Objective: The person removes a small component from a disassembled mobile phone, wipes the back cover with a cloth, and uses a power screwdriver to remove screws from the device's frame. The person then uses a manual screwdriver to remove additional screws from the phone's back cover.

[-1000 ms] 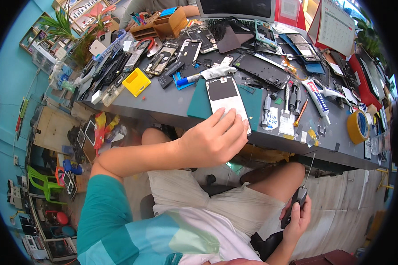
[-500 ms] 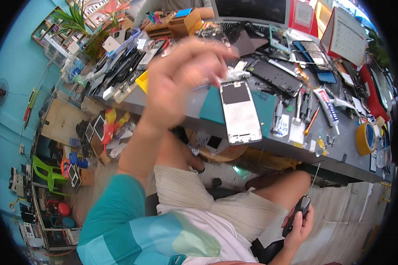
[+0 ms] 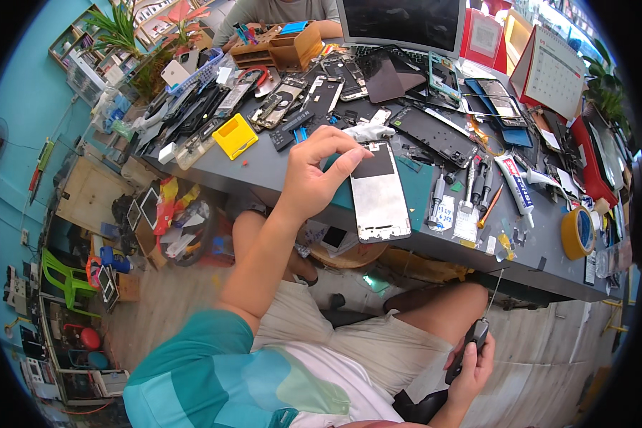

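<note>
My left hand [image 3: 322, 170] reaches over the upper end of a phone screen panel [image 3: 378, 200], white with a dark block near its top. The thumb and index fingertips come together at that end; anything between them is too small to make out. Under the panel is a green mat [image 3: 419, 187] on the grey desk, and the panel's near end reaches the desk's front edge. Down by my right thigh, my right hand [image 3: 474, 365] grips a black handheld tool [image 3: 468, 349] with a long thin metal rod pointing upward.
Screwdrivers [image 3: 437, 201], a white-and-blue tube [image 3: 515, 187] and a yellow tape roll [image 3: 578, 233] lie right of the mat. Phone parts [image 3: 435, 134] crowd the desk's back, before a laptop [image 3: 403, 25]. A yellow square case [image 3: 235, 137] lies left. Another person [image 3: 278, 11] sits across.
My left hand has come down from above the desk, where it was blurred, to the panel's upper end. My right hand keeps its grip on the tool. The view has shifted slightly.
</note>
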`<state>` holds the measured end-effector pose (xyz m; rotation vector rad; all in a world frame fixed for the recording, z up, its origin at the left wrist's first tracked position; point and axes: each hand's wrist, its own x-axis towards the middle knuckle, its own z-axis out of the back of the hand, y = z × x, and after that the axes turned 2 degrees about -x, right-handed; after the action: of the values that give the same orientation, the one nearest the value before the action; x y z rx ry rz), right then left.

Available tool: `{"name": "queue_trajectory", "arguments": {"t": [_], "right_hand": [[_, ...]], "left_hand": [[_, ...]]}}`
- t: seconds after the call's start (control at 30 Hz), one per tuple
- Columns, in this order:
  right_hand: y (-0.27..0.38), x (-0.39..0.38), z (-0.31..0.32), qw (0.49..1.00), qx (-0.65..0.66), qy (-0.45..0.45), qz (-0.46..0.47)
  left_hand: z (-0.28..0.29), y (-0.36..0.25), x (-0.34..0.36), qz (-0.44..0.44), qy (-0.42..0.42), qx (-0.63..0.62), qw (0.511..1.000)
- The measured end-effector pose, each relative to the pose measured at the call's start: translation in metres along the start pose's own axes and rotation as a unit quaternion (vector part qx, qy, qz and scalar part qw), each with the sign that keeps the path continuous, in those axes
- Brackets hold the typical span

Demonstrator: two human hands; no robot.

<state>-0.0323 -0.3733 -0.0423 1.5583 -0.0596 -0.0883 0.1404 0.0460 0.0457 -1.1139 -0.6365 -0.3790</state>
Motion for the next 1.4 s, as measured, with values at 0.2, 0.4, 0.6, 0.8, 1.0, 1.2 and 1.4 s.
{"name": "queue_trajectory", "arguments": {"t": [0.2, 0.4, 0.6, 0.8, 1.0, 1.2, 1.4], "right_hand": [[0.004, 0.0, 0.0, 1.0, -0.016, 0.025, -0.004], [0.0, 0.0, 0.0, 1.0, -0.023, 0.006, 0.01], [-0.006, 0.002, -0.001, 1.0, -0.013, 0.013, 0.014], [-0.004, 0.004, 0.0, 1.0, -0.023, 0.012, 0.01], [-0.005, 0.004, -0.001, 1.0, -0.017, 0.007, 0.009], [-0.006, 0.002, -0.001, 1.0, -0.012, 0.012, 0.019], [-0.004, 0.004, -0.004, 0.999, -0.03, 0.0, 0.014]], "left_hand": [[0.001, 0.001, -0.005, 0.053, -0.062, -0.134, 0.988], [0.0, 0.004, -0.004, 0.057, -0.059, -0.125, 0.989], [0.002, 0.006, -0.004, 0.044, -0.054, -0.12, 0.99], [0.002, 0.005, -0.005, 0.047, -0.058, -0.134, 0.988], [0.001, 0.004, -0.005, 0.044, -0.053, -0.126, 0.99], [0.0, 0.004, -0.007, 0.041, -0.057, -0.138, 0.988], [0.002, 0.01, -0.006, 0.042, -0.063, -0.118, 0.99]]}}
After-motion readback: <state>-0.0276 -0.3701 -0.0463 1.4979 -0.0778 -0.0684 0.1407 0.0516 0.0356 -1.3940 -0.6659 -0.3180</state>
